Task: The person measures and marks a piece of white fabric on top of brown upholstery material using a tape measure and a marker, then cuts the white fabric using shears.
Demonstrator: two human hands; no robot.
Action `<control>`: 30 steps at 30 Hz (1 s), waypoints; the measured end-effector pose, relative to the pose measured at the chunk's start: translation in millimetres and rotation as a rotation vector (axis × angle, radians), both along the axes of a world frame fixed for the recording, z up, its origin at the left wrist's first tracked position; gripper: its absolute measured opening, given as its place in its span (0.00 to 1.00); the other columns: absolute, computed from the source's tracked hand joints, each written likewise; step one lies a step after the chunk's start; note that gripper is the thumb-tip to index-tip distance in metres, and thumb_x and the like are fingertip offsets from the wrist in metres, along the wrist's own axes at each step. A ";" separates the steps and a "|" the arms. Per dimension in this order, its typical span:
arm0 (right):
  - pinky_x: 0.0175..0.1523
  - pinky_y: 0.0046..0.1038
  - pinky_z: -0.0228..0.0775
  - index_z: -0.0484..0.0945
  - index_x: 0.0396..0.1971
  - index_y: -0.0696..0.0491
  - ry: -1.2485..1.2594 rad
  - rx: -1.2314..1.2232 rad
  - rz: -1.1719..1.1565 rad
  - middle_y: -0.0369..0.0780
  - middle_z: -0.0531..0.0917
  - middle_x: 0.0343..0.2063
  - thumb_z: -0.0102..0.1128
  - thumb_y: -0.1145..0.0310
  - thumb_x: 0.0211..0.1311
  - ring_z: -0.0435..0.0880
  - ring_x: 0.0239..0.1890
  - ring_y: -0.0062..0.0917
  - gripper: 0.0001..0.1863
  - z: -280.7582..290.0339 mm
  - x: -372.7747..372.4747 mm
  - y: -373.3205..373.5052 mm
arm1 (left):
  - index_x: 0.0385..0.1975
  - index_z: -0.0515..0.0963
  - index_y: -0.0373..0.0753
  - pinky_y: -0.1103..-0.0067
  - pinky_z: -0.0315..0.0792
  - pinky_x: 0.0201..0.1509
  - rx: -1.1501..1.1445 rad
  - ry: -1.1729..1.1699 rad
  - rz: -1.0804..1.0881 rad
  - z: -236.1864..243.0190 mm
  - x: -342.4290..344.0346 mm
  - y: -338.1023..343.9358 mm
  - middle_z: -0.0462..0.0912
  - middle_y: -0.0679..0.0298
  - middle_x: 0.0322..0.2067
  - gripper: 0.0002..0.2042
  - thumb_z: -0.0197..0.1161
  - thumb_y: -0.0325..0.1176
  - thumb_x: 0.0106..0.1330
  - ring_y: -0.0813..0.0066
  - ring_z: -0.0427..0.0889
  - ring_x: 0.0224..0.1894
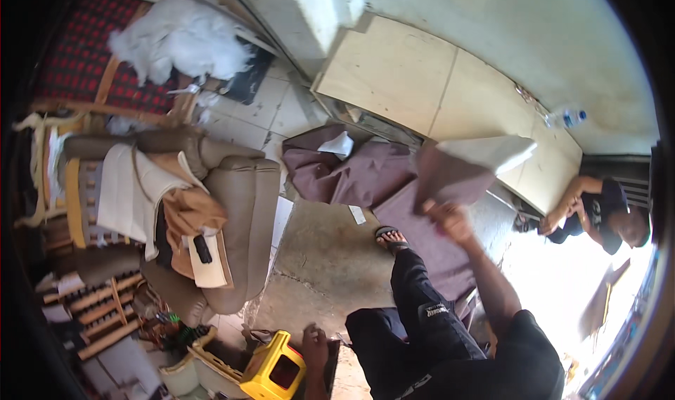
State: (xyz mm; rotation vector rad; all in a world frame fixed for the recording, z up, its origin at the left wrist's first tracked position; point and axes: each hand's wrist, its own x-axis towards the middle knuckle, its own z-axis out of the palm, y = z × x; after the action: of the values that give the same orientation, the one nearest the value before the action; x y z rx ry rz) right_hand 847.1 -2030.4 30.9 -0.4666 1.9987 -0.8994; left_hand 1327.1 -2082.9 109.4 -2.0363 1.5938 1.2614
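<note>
Right hand point(452, 224) is way nearer than the left point(315, 341), too blurred to tell if it's pinching, right of the sandal point(384, 230), while the purplish-brown sheet point(373, 173) runs lengthwise, far-left to near-right, past that sandal.

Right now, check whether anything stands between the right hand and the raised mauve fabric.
Nothing visible: the blurred right hand appears at the lower edge of the raised mauve fabric; its grip is unclear.

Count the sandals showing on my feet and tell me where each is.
1: a black sandal on the one foot that shows, beside the purple cloth. Your other foot is hidden, so a second may be out of sight.
</note>
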 end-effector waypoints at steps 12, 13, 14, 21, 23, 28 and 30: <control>0.46 0.41 0.75 0.85 0.33 0.60 -0.100 0.031 0.100 0.50 0.84 0.28 0.65 0.50 0.63 0.86 0.36 0.46 0.23 40.9 327.8 -35.2 | 0.72 0.60 0.42 0.62 0.62 0.72 0.333 0.475 -1.029 -120.4 -3.3 -225.4 0.67 0.48 0.67 0.35 0.63 0.50 0.69 0.49 0.66 0.70; 0.46 0.42 0.75 0.86 0.34 0.58 0.038 0.086 0.076 0.49 0.84 0.28 0.64 0.51 0.63 0.86 0.36 0.46 0.21 16.5 330.3 -31.7 | 0.72 0.60 0.42 0.62 0.62 0.72 0.507 0.353 -1.019 -153.5 -3.4 -229.6 0.68 0.47 0.66 0.35 0.59 0.55 0.71 0.49 0.67 0.69; 0.47 0.43 0.75 0.86 0.36 0.56 0.163 0.148 0.055 0.49 0.84 0.28 0.64 0.52 0.63 0.86 0.36 0.46 0.19 -2.2 336.1 -18.7 | 0.72 0.60 0.42 0.62 0.62 0.72 0.538 0.344 -1.037 -175.3 -2.2 -228.0 0.68 0.47 0.66 0.35 0.59 0.55 0.71 0.49 0.67 0.69; 0.56 0.43 0.74 0.83 0.51 0.54 -0.195 0.778 -0.178 0.52 0.83 0.50 0.56 0.37 0.64 0.82 0.53 0.47 0.34 -191.5 377.3 112.5 | 0.66 0.70 0.41 0.65 0.70 0.64 0.786 -0.006 -1.504 -336.5 -18.3 -213.2 0.80 0.47 0.57 0.36 0.65 0.57 0.62 0.51 0.79 0.60; 0.60 0.43 0.72 0.76 0.59 0.55 -0.079 0.784 -0.289 0.53 0.82 0.52 0.56 0.35 0.64 0.81 0.56 0.47 0.39 -270.5 385.9 154.5 | 0.64 0.71 0.39 0.65 0.71 0.63 0.635 0.054 -1.568 -392.5 -17.9 -203.6 0.81 0.48 0.55 0.33 0.65 0.53 0.65 0.51 0.80 0.58; 0.64 0.45 0.69 0.55 0.75 0.38 0.180 0.690 -0.484 0.48 0.55 0.75 0.52 0.36 0.66 0.72 0.67 0.45 0.42 -425.1 364.9 224.0 | 0.61 0.73 0.37 0.62 0.71 0.62 0.197 0.189 -1.883 -480.0 -36.3 -157.6 0.77 0.46 0.58 0.28 0.62 0.50 0.67 0.48 0.77 0.60; 0.65 0.46 0.69 0.52 0.76 0.35 0.154 0.708 -0.465 0.47 0.52 0.76 0.51 0.35 0.67 0.71 0.68 0.45 0.42 -448.8 342.4 205.2 | 0.58 0.75 0.37 0.62 0.72 0.60 0.244 0.137 -1.900 -509.5 -46.8 -162.2 0.79 0.46 0.55 0.26 0.62 0.49 0.68 0.48 0.78 0.58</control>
State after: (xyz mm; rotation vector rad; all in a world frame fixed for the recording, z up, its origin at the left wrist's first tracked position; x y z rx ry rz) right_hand 1189.5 -1825.2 -417.9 0.3498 2.4420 -0.3595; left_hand 1280.3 -2245.1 -400.1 0.2011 2.0744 0.5896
